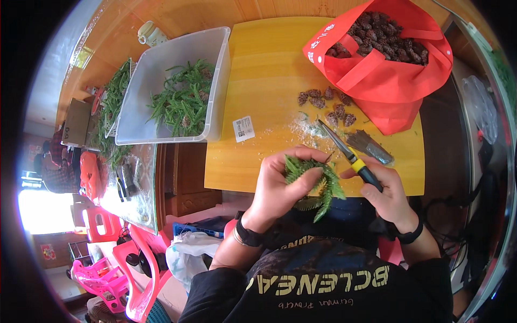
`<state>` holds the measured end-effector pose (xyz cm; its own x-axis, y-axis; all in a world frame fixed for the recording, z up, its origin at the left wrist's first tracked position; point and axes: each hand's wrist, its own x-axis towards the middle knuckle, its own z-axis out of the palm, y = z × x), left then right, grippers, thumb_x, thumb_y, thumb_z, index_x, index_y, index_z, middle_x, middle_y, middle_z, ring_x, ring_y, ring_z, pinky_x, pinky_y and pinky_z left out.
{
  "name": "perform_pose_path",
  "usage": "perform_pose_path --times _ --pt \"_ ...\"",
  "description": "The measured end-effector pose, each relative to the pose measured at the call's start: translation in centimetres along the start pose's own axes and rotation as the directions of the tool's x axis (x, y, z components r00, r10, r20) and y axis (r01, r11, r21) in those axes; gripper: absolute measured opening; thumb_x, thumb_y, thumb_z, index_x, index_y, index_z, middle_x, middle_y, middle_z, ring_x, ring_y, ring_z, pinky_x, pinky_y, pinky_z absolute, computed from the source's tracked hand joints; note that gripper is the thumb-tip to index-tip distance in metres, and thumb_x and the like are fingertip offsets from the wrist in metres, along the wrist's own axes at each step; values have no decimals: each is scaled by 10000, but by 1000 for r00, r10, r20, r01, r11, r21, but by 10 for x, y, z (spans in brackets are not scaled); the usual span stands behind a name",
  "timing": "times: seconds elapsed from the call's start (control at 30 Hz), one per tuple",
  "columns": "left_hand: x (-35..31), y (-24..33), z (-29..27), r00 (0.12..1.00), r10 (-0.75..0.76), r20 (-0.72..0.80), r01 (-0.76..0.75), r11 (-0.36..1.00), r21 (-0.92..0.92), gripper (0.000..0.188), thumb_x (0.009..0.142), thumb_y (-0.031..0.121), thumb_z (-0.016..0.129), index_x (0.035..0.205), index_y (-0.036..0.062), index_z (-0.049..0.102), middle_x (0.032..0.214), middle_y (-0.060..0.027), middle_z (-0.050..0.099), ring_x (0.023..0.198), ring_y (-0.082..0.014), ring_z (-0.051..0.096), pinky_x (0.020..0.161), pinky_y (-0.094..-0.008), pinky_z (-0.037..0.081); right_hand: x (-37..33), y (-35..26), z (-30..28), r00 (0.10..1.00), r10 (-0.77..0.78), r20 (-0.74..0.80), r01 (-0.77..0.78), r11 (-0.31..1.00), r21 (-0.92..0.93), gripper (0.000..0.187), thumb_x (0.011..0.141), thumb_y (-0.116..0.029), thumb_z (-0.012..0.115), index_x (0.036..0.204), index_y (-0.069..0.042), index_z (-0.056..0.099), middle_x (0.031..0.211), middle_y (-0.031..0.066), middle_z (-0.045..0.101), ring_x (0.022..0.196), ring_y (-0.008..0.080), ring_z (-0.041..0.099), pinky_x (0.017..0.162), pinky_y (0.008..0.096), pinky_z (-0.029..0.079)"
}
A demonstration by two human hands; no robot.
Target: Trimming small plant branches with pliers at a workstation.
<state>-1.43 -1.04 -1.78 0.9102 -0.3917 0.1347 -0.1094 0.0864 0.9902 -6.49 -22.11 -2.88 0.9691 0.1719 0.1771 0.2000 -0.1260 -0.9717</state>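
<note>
My left hand is closed around a green artificial-looking evergreen sprig, its fronds hanging out below the thumb and a dark stem sticking up. Long-nose pliers with black and yellow handles are held in my right hand. Their long jaws point up and to the left, just beyond the sprig's stem, over white crumbs on the yellow table. Several frosted pine cones lie past the plier tips. A bundle of thin brown pieces in clear wrap rests right of the pliers.
A red bag full of pine cones stands at the back right. Left of it, a clear plastic bin holds more sprigs, some with cones. A white label lies between. Farther left are a side table with greenery and pink chairs.
</note>
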Motion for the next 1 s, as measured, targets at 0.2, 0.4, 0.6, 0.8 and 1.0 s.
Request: perform_pose_path --times 0.2,0.4,0.6,0.8,1.0 --pt "-1 -11 -15 907 -288 307 420 561 -714 207 826 108 607 990 -19 589 843 -95 619 670 -103 558 584 -215 455 2 0 -21 987 -78 142 100 983 -154 501 805 -456 619 896 36 641 836 107 651 938 283 572 917 409 382" --pt "-1 -9 -11 904 -269 332 427 574 -698 295 838 297 612 991 50 563 763 -65 498 633 -121 367 467 -213 281 4 1 -26 973 -196 123 227 908 -352 415 733 -383 700 807 19 630 761 118 601 931 353 555 837 418 421" --pt "-2 -7 -12 882 -292 371 472 554 -686 338 837 359 599 968 51 554 733 -63 468 632 -122 355 445 -194 272 6 3 -26 953 -281 116 303 844 -443 384 682 -329 736 695 17 569 756 127 580 944 380 547 773 420 437" --pt "-1 -4 -11 870 -308 385 493 514 -702 310 842 329 573 947 39 547 706 -67 450 623 -126 353 439 -189 301 8 6 -27 937 -325 126 344 806 -481 382 672 -325 745 691 13 570 776 133 576 944 385 550 762 422 441" --pt "0 -5 -8 865 -317 388 500 486 -717 288 830 307 580 912 32 547 680 -67 437 623 -123 356 427 -185 304 7 9 -28 945 -303 126 326 817 -476 379 644 -319 759 700 10 578 756 117 571 933 377 551 763 417 443"
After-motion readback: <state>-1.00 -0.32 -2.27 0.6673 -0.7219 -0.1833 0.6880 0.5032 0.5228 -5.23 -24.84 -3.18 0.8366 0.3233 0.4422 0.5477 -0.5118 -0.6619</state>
